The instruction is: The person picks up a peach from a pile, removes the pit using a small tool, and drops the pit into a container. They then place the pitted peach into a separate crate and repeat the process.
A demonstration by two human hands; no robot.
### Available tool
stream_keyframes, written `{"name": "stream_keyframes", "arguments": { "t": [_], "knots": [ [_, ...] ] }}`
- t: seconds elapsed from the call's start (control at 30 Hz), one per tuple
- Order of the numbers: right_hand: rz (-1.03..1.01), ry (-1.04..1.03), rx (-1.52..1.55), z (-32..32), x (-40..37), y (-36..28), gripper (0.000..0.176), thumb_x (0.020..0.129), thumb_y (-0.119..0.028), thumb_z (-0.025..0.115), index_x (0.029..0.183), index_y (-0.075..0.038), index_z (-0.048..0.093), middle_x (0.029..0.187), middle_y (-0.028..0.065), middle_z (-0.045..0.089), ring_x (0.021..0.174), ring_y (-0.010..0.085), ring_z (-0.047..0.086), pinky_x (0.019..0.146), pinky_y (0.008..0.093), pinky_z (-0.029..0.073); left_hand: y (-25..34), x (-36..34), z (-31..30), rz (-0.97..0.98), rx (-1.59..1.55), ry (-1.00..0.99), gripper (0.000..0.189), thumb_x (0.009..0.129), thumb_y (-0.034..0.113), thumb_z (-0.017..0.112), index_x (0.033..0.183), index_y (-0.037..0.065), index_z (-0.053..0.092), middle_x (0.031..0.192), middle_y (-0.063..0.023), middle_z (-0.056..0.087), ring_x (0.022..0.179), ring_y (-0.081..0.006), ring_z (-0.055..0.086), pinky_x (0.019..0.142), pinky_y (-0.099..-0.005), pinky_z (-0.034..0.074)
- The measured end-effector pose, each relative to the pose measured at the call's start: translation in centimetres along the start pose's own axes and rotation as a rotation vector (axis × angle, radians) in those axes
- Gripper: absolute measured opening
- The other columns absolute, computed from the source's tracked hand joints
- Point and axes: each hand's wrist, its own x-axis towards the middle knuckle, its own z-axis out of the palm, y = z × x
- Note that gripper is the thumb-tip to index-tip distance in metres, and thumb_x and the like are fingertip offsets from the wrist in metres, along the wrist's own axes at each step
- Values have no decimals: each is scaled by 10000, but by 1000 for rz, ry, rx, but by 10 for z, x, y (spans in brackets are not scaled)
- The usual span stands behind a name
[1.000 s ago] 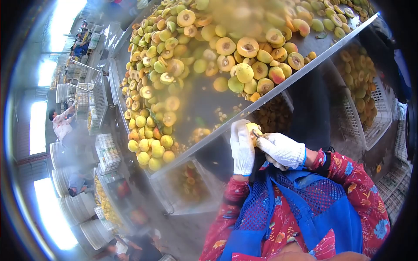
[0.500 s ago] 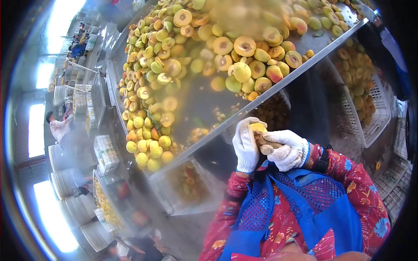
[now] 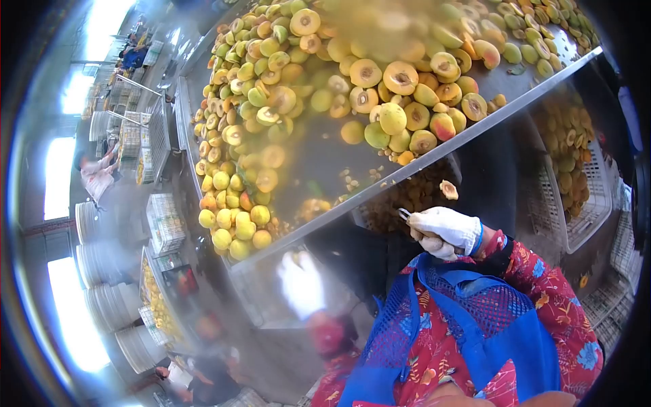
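The right hand (image 3: 444, 230) has its grip clamped on a loop tool (image 3: 405, 214), the metal end poking past the fingers, presumably to stay free of them. A fruit piece (image 3: 448, 189) sits just beyond that hand, seemingly in mid-air above the brown scraps (image 3: 413, 190). Fruit halves (image 3: 400, 78) heap on the table (image 3: 319, 159), whose raised edge likely stops them rolling off; crates stand below that edge, perhaps to catch what drops.

The left hand (image 3: 300, 285), well apart, is over a pale crate (image 3: 254, 292). Glare and blur hide its fingers, so I cannot tell how its grip stands or whether it holds anything. Haze also veils the topmost fruit.
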Motion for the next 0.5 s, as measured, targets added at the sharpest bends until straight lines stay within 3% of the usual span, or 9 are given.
{"name": "stream_keyframes", "arguments": {
  "t": [0.03, 0.1, 0.2, 0.3, 0.33, 0.43, 0.47, 0.5],
  "knots": [
    [11, 66, -119, -3, 2, 2, 362, 1040, -418, 547, 925, -75, 565, 567, -26, 443, 380, 71, 357, 340, 248, 295, -3, 5, -6, -64, 212, -5, 453, 1016, 410, 536, 1275, 46, 614, 1206, -254, 642, 1057, -433, 647, 936, -512, 507],
    [46, 115, -261, -3, 1, 2, 356, 1021, -434, 582, 924, -91, 571, 582, -42, 480, 392, 61, 397, 348, 233, 322, 23, 27, -7, 12, 13, 60, 446, 995, 405, 565, 1291, 75, 618, 1243, -226, 641, 1103, -432, 632, 960, -502, 500],
    [-36, 119, -338, 2, -3, 5, 366, 1011, -456, 597, 918, -103, 570, 599, -57, 508, 423, 45, 462, 368, 199, 365, 106, 75, 8, 487, -130, 135, 374, 969, 287, 609, 1300, 112, 621, 1265, -183, 644, 1157, -372, 619, 997, -472, 501],
    [-67, 112, -295, 3, -10, 4, 368, 1017, -458, 586, 912, -106, 565, 603, -52, 515, 424, 45, 462, 370, 202, 370, 177, 128, 46, 888, -75, 45, 485, 872, 203, 642, 1349, 149, 579, 1432, -192, 529, 1214, -394, 584, 1015, -487, 506],
    [-86, 119, -279, -2, -12, 8, 366, 1018, -455, 583, 909, -106, 563, 602, -51, 515, 423, 46, 461, 370, 204, 370, 185, 140, 67, 929, -37, -32, 496, 853, 196, 644, 1341, 144, 574, 1417, -203, 524, 1196, -408, 589, 1005, -495, 511],
    [-160, 243, -348, 7, -28, -3, 343, 1034, -421, 548, 915, -99, 552, 597, -41, 510, 422, 53, 457, 380, 213, 368, 193, 139, 50, 633, -221, -348, 517, 827, 185, 676, 1327, 97, 577, 1374, -219, 533, 1231, -392, 561, 1045, -499, 473],
    [-191, 288, -370, 10, -33, -7, 338, 1037, -412, 540, 919, -96, 548, 596, -39, 511, 420, 56, 458, 383, 216, 368, 170, 151, 86, 769, -317, -126, 431, 880, 241, 629, 1287, 99, 596, 1219, -200, 627, 990, -326, 675, 810, -432, 574],
    [-218, 333, -393, 12, -37, -9, 332, 1041, -404, 532, 922, -94, 544, 595, -37, 511, 419, 58, 459, 386, 219, 369, 161, 144, 81, 507, -718, -421, 398, 904, 271, 595, 1266, 103, 604, 1132, -177, 645, 876, -288, 667, 704, -388, 547]
  ]
}}
